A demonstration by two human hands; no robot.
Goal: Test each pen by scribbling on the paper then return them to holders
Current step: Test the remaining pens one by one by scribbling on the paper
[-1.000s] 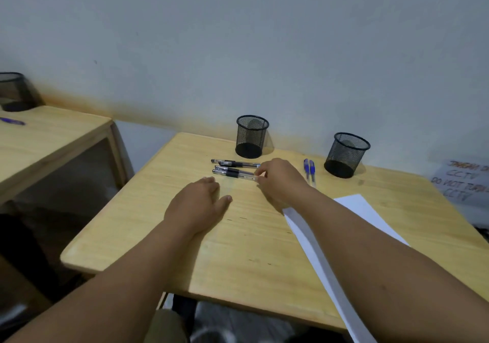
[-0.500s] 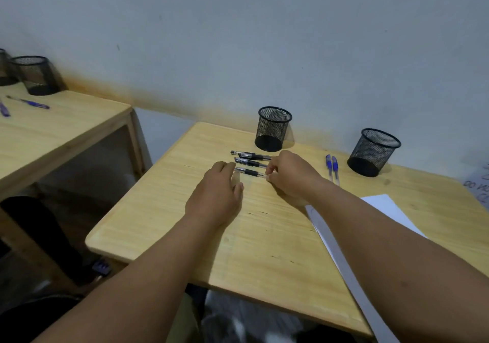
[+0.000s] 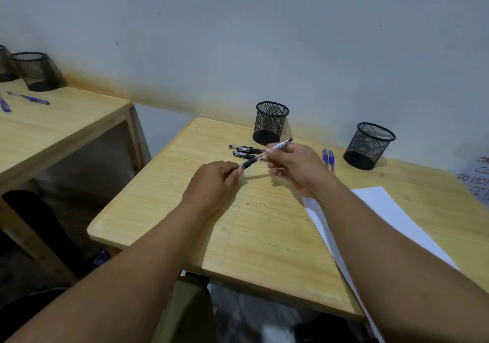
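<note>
Now, black pen [image 3: 265,154] slanted between both, right hand [image 3: 292,166] pinching its barrel, left hand [image 3: 214,181] gripping its tip end

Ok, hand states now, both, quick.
Left hand: closed on the pen's cap end.
Right hand: closed on the same pen's barrel, held off the table.

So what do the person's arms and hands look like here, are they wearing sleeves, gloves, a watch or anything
Both forearms are bare along all of their visible length: no sleeves show in the head view. The left hand and the right hand wear no gloves, and I can see no watch, bracelet or ring on the parts that show. The fingernails look short and plain, though they are small in the picture.
</note>
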